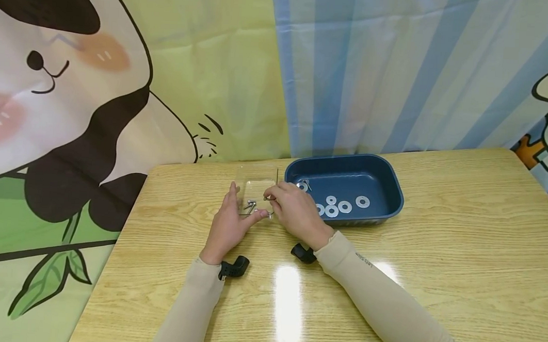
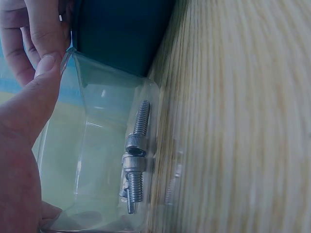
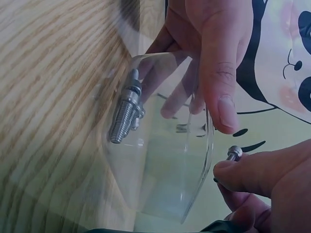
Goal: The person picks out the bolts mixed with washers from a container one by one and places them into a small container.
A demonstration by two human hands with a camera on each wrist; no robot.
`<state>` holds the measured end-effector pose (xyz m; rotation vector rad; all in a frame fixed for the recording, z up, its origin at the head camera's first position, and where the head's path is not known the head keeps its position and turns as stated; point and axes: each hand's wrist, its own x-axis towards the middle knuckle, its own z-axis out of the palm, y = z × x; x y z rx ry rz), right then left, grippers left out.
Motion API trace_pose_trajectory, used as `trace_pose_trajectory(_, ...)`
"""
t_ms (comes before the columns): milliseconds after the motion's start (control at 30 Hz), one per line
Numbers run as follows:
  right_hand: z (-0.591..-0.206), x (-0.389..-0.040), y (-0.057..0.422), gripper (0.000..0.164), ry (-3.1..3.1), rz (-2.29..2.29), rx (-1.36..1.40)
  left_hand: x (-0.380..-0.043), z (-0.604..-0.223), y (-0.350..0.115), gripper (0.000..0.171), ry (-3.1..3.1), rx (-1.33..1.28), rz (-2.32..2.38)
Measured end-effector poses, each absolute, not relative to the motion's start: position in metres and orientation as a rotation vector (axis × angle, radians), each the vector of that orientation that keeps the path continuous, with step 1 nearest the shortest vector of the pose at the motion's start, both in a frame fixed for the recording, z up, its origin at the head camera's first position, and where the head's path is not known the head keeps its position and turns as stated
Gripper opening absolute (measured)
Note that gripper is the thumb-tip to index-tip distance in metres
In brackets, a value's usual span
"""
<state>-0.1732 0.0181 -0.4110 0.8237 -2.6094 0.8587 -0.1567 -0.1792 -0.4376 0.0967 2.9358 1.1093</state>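
Observation:
My left hand (image 1: 228, 225) holds a clear plastic box (image 2: 104, 102) by its side, thumb at the rim and fingers along the outer wall. Several socket head bolts (image 2: 136, 145) lie together on the bottom of this box. Between thumb and fingertips, my right hand (image 1: 298, 207) pinches another bolt (image 3: 234, 152), its knurled head showing in the right wrist view. That bolt is just outside the box's rim, near the left thumb (image 3: 226, 110). Most of its shank is hidden by the fingers.
A dark blue tray (image 1: 389, 195) stands to the right of the box. Flat round washers (image 1: 345, 207) lie in it, with a bolt (image 1: 308, 184) at its left end. A patterned curtain (image 1: 241, 86) hangs behind the wooden table (image 1: 461, 227).

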Motion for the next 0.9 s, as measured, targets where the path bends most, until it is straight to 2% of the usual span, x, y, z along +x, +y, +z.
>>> trace_pose_trajectory(900, -0.4154, -0.1704, 0.0140, 0.013, -2.647, 0.747, 0.854, -0.1579, -0.4377, -0.1796, 0.124, 2.943, 0.103, 1.090)
